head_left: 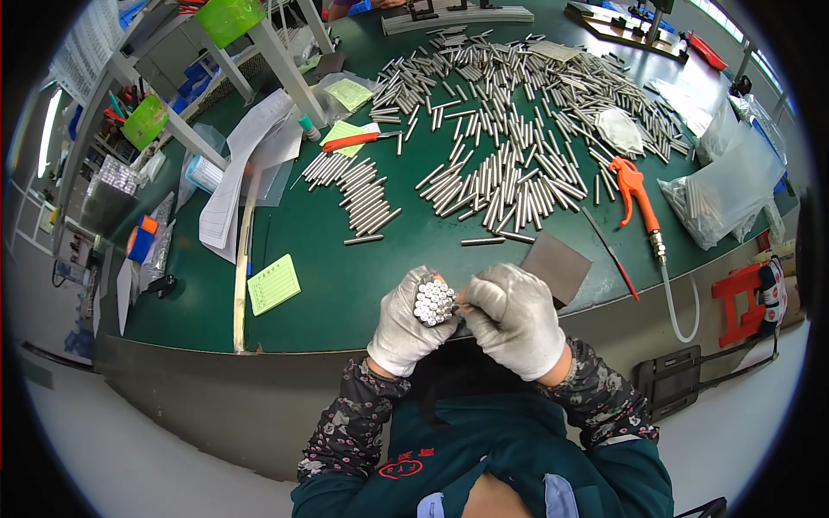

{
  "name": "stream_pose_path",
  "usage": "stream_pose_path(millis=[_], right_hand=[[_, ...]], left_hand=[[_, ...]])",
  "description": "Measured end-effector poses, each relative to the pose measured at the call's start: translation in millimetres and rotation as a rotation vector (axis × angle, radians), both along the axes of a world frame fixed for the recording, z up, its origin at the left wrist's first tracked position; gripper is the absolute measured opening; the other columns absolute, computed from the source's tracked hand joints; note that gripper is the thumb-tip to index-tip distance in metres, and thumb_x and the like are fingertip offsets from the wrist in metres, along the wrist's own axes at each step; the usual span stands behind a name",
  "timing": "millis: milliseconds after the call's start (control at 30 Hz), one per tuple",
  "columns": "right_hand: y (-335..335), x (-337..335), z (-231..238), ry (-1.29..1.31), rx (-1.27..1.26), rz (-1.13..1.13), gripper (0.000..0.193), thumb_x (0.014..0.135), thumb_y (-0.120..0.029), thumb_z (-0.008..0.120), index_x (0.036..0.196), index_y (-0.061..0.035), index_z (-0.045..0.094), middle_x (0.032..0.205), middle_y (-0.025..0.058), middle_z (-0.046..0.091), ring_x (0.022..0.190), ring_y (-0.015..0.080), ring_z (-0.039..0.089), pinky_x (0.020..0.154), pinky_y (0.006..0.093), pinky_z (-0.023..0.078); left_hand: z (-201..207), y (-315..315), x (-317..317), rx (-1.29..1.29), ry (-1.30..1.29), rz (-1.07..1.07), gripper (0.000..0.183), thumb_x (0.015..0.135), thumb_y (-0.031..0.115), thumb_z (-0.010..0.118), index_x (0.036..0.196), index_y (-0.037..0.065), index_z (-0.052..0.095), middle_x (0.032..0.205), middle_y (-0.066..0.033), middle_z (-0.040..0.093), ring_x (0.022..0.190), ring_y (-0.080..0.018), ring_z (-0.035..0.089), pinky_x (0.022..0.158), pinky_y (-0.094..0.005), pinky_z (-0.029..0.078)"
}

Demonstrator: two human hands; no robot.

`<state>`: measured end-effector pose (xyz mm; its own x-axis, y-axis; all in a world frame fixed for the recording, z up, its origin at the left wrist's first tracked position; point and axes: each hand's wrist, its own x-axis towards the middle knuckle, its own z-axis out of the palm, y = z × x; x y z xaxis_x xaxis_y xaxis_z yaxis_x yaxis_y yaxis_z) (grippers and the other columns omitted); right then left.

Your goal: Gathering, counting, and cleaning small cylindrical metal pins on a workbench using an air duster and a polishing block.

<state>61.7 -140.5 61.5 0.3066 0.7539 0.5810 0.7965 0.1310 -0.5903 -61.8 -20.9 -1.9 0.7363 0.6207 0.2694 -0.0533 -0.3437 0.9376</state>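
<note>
Both hands wear white gloves with some bare fingertips and are close together over the table's near edge. My left hand [399, 330] is wrapped around a bundle of metal rods [433, 300], their shiny round ends facing up. Just right of the bundle, my right hand [518, 326] has thumb and fingers pinched together; whatever is between them is too small to make out. Beyond the hands lies a large spread of loose steel rods [518, 186]. Further left, more rods lie side by side in a slanting row [367, 200].
Right of the hands lie a dark square sheet [557, 269], a thin red-handled tool [611, 255] and an orange air gun [635, 194] with its hose. A clear bag of rods [704, 194] sits far right. At left are a green notepad [275, 285] and an orange-handled knife [350, 141].
</note>
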Motion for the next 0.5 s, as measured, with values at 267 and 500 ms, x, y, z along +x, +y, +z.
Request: stream_pose_path(millis=[267,500], right_hand=[[9.0,11.8,25.3,-0.338,-0.33,0.067,0.015,0.07,-0.015,0.065,0.081,-0.0073,0.059,0.072,0.0078,0.055,0.069,0.0281,0.058,0.058,0.04,0.046],[15.2,11.5,32.6,-0.536,-0.431,0.107,0.012,0.071,-0.015,0.06,0.08,-0.0081,0.06,0.072,0.0085,0.056,0.069,0.0258,0.059,0.057,0.0381,0.046]], left_hand=[[-5.7,-0.3,1.6,0.007,0.012,-0.025,0.057,0.06,0.01,0.079,0.109,0.003,0.051,0.088,-0.0078,0.062,0.076,-0.0202,0.063,0.071,-0.0288,0.051],[-8.8,-0.6,3.5,0.074,0.044,-0.014,0.056,0.06,0.009,0.078,0.109,0.003,0.051,0.09,-0.0103,0.063,0.08,-0.0255,0.065,0.071,-0.0311,0.052]])
